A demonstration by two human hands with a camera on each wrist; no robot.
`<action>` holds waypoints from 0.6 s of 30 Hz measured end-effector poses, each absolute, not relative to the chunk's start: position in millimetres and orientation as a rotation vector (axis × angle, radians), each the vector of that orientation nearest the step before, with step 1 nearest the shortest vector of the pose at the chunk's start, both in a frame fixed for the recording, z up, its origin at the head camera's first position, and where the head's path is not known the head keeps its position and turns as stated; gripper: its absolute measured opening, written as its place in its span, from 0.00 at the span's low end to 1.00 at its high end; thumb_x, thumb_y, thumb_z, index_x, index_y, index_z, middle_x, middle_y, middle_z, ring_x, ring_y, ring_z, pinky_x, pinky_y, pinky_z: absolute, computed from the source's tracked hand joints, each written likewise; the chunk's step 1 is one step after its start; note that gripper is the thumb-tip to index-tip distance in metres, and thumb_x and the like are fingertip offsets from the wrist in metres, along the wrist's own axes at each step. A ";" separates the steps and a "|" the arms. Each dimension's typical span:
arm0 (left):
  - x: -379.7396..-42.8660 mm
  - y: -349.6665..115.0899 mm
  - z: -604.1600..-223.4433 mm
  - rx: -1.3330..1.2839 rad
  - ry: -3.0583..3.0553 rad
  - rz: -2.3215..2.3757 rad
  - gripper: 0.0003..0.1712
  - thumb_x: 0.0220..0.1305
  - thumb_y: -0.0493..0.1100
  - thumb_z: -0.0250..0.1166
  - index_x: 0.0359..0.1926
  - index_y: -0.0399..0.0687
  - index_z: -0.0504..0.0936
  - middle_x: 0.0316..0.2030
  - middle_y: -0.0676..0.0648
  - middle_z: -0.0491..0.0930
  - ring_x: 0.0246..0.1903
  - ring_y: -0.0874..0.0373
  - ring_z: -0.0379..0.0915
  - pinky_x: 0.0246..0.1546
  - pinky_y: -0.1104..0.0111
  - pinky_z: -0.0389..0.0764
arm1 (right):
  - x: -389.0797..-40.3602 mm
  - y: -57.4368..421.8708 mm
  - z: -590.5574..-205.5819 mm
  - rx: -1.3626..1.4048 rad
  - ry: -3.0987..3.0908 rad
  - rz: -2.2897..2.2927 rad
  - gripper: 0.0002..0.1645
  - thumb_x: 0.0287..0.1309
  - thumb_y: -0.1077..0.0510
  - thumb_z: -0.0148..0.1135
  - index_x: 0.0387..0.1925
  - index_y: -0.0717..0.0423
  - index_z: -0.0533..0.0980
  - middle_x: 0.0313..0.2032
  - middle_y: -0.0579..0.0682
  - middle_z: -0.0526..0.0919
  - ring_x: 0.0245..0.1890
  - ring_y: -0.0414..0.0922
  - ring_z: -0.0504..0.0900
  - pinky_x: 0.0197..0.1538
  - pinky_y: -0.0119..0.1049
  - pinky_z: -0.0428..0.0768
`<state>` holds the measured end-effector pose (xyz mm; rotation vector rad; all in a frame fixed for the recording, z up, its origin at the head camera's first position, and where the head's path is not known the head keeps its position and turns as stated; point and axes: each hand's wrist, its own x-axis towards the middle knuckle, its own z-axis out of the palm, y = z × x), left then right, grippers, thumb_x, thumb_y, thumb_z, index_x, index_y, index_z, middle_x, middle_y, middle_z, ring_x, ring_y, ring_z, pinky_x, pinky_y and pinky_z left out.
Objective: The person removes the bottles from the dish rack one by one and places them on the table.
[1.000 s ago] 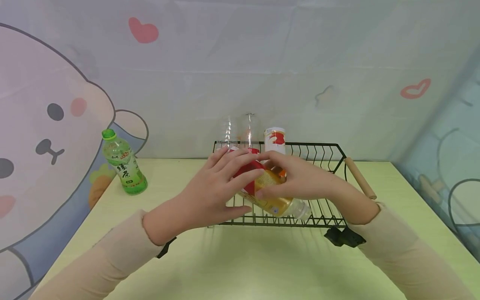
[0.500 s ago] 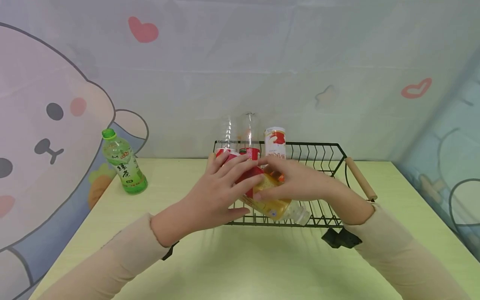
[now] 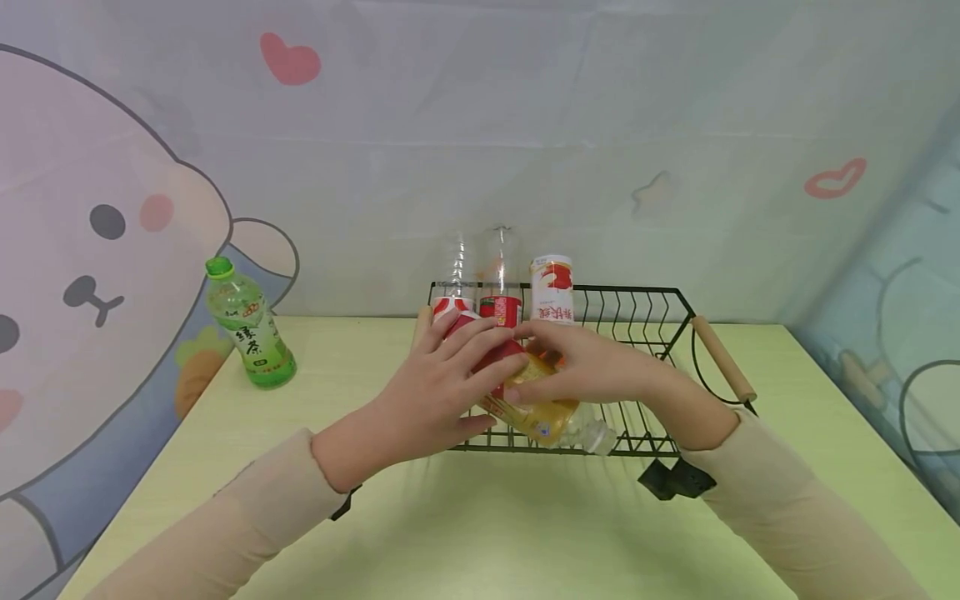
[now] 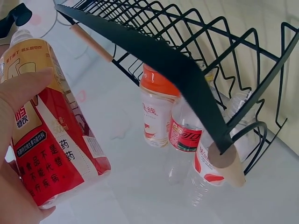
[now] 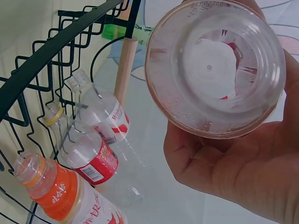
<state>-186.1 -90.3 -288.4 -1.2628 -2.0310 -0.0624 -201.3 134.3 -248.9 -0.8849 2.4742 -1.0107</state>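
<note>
In the head view my right hand [image 3: 600,358] grips a red and gold drink bottle [image 3: 536,408], slanted over a black wire basket [image 3: 630,450]. Its clear end points down to the right. My left hand [image 3: 435,379] spreads over the red end, fingers nearly straight and thumb apart, the fingertips close to my right hand's. The left wrist view shows a thumb across the bottle's label [image 4: 51,135]. In the right wrist view a clear round end [image 5: 210,70] faces the camera above curled fingers [image 5: 182,154]. Hands hide much of the bottle.
Several bottles stand neck-down at the basket's back left, including an orange-capped white bottle [image 3: 552,292] and a red-labelled clear bottle [image 3: 500,310]. The basket has wooden handles [image 3: 722,358]. A green tea bottle [image 3: 253,325] stands on the table [image 3: 480,533] at left, before a printed curtain [image 3: 465,108].
Both hands shift slightly with the bottle, its clear end dipping a little. My left fingers uncover more of the bottles behind them. The green tea bottle stays in place.
</note>
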 end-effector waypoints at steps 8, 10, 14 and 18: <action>-187.1 -89.0 -291.6 -1.239 -2.028 -0.031 0.39 0.41 0.50 0.78 0.57 0.52 0.73 0.59 0.44 0.71 0.60 0.49 0.64 0.62 0.48 0.61 | -203.4 132.4 -251.2 -0.858 2.430 -1.039 0.36 0.56 0.44 0.66 0.63 0.49 0.65 0.51 0.52 0.76 0.49 0.50 0.77 0.45 0.40 0.81; -187.5 -89.1 -292.7 -1.231 -2.028 -0.023 0.38 0.42 0.50 0.77 0.57 0.52 0.73 0.59 0.44 0.71 0.60 0.49 0.65 0.62 0.47 0.61 | -204.1 131.9 -251.9 -0.861 2.429 -1.041 0.37 0.56 0.44 0.66 0.63 0.50 0.65 0.51 0.53 0.76 0.48 0.50 0.77 0.45 0.40 0.81; -188.2 -89.6 -294.1 -1.222 -2.032 -0.018 0.38 0.42 0.50 0.78 0.57 0.53 0.73 0.59 0.44 0.72 0.60 0.49 0.64 0.61 0.46 0.62 | -205.3 131.2 -252.5 -0.860 2.428 -1.039 0.38 0.56 0.44 0.66 0.64 0.51 0.64 0.50 0.53 0.76 0.47 0.49 0.78 0.45 0.40 0.82; -189.6 -89.9 -294.5 -1.217 -2.027 -0.004 0.39 0.43 0.51 0.77 0.57 0.52 0.72 0.59 0.44 0.72 0.59 0.49 0.65 0.60 0.45 0.62 | -206.1 130.4 -252.0 -0.871 2.425 -1.039 0.38 0.57 0.45 0.66 0.65 0.51 0.64 0.50 0.53 0.76 0.46 0.49 0.78 0.45 0.40 0.82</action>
